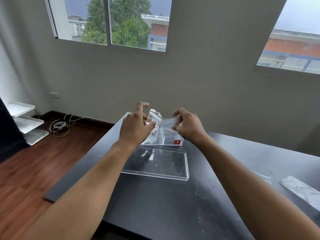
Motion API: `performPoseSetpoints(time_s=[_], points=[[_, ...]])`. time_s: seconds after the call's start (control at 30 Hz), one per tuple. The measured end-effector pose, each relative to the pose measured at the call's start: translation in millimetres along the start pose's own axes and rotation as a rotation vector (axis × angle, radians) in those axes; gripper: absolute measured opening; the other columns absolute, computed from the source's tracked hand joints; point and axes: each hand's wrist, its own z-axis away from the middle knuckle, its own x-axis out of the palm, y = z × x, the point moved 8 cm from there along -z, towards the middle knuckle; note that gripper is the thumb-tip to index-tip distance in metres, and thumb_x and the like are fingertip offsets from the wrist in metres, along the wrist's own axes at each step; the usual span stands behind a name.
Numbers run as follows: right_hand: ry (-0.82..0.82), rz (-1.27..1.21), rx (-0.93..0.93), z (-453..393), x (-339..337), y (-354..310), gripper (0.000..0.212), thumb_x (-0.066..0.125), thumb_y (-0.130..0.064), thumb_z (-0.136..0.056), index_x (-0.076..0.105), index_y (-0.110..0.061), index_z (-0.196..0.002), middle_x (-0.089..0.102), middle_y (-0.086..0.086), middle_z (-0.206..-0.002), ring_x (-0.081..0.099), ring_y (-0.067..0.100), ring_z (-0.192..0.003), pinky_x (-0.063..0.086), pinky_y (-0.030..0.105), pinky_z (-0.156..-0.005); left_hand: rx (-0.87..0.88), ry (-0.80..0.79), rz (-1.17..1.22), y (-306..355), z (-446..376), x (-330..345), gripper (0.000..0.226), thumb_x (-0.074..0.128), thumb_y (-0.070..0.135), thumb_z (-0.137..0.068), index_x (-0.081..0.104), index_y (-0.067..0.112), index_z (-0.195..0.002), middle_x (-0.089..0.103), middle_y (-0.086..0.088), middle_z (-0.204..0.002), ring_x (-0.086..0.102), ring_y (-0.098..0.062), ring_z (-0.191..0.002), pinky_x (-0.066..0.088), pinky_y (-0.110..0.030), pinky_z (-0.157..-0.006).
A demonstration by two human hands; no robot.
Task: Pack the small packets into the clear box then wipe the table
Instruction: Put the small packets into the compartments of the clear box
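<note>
Dim, flat daylight came from the windows [110,21]; dull glare lay on the table [207,196], hands motion-blurred, wide-angle edges bowed.

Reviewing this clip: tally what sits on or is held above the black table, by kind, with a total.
Clear box, open, red label: 1
Clear lid, lying nearer the person: 1
Clear packets in hand: 2, one in the left hand at, one in the right hand at
Flat grey-white objects at the table's right edge, kind unclear: 2
Total: 6
</note>
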Motion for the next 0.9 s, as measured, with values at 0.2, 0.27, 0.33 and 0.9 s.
performPoseSetpoints(time_s=[0.2,0.27,0.33,0.9], points=[[0.097,0.042,-0.146,3.6,-17.6,-21.9,0.055,0.084,-0.031,-0.085,0.059,-0.019,-0.133,0.059,0.007,-0.125,0.064,0.025,-0.107,0.052,0.047,-0.099,0.008,0.048,0.111,-3.2,-1.0,-12.8,0.063,0.072,0.017,-0.088,0.038,0.028,-0.14,0.066,0.004,-0.105,0.067,-0.006,-0.067,0.052,-0.029,-0.074],[0.064,0.076,-0.256,12.5,-22.1,-31.1,0.035,0.072,-0.044,-0.093,0.069,-0.018,-0.116,0.067,0.001,-0.114,0.066,0.019,-0.096,0.053,0.047,-0.095,0.022,0.039,0.119,-4.2,-0.1,-12.9,0.055,0.07,0.015,-0.088,0.045,0.028,-0.136,0.066,0.005,-0.109,0.068,-0.006,-0.066,0.055,-0.03,-0.078],[-0.12,0.2,-0.316,24.0,-12.7,-32.8,0.05,0.055,-0.067,-0.094,0.072,-0.024,-0.113,0.071,-0.006,-0.114,0.066,0.014,-0.098,0.049,0.045,-0.099,0.039,0.012,0.099,-3.4,0.2,-11.1,0.037,0.069,0.017,-0.089,0.058,0.027,-0.124,0.068,0.008,-0.107,0.07,-0.004,-0.067,0.058,-0.032,-0.081],[-0.507,0.398,-0.33,35.2,22.4,-15.6,0.081,0.029,-0.093,-0.083,0.066,-0.034,-0.124,0.066,-0.01,-0.129,0.054,0.015,-0.128,0.023,0.044,-0.117,0.193,-0.252,-0.546,-0.7,10.7,24.3,0.054,0.026,0.045,-0.104,0.076,0.026,-0.111,0.047,0.01,-0.145,0.032,-0.017,-0.131,0.018,-0.039,-0.104]])
